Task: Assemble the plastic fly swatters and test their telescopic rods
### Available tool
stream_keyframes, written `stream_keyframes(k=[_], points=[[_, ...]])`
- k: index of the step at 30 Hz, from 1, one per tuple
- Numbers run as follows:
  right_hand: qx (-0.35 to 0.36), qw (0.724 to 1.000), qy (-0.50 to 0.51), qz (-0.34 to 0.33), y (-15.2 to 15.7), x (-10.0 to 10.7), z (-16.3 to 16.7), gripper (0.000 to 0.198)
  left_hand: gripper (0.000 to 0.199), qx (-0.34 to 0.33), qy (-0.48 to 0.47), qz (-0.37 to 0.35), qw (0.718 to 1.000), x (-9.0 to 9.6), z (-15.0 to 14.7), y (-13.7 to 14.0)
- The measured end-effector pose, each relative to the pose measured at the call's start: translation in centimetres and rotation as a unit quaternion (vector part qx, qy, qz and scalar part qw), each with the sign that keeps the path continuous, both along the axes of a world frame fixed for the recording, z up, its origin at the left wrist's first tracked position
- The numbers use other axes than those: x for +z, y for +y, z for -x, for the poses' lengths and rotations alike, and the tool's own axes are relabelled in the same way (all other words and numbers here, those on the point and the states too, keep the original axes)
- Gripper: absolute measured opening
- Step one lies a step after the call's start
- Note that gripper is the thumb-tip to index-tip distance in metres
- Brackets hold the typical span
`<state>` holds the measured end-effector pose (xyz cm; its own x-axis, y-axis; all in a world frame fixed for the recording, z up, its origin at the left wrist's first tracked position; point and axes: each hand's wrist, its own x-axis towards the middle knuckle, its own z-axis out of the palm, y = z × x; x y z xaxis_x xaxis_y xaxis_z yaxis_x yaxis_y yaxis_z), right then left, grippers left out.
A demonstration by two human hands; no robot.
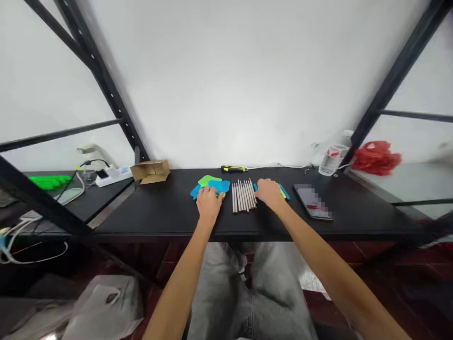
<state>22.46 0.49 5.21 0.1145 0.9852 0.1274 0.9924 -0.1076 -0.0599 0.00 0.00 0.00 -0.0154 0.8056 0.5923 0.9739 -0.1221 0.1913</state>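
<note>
My left hand point(208, 204) is at a small pile of flat plastic pieces, its fingers and thumb closed over the lower edge of a blue plastic piece point(221, 185). A green plastic piece point(208, 180) lies behind it, and more blue shows at the left. Several slim silver metal rods point(243, 196) lie side by side between my hands. My right hand point(269, 192) has curled fingers just right of the rods. Blue and yellow strips point(284, 191) stick out around it; whatever its fingers grip is hidden.
A black and yellow utility knife point(234, 168) lies by the wall. An open cardboard box point(151, 172) is at the left, a phone point(313, 202) at the right. Farther right are a clear cup point(331, 160) and a red plastic bag point(377, 157). Black metal posts frame the black tabletop point(155, 212).
</note>
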Motion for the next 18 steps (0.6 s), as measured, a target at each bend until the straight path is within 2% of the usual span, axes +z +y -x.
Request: stream_keyframes(k=[12, 18], points=[[0.001, 1.0, 0.016, 0.003, 0.59, -0.44, 0.19, 0.025, 0.023, -0.01, -0.021, 0.008, 1.0, 0.04, 0.14, 0.23], [-0.023, 0.998, 0.065, -0.007, 0.51, -0.57, 0.14, 0.023, 0.025, -0.011, -0.025, -0.015, 1.0, 0.05, 0.02, 0.12]])
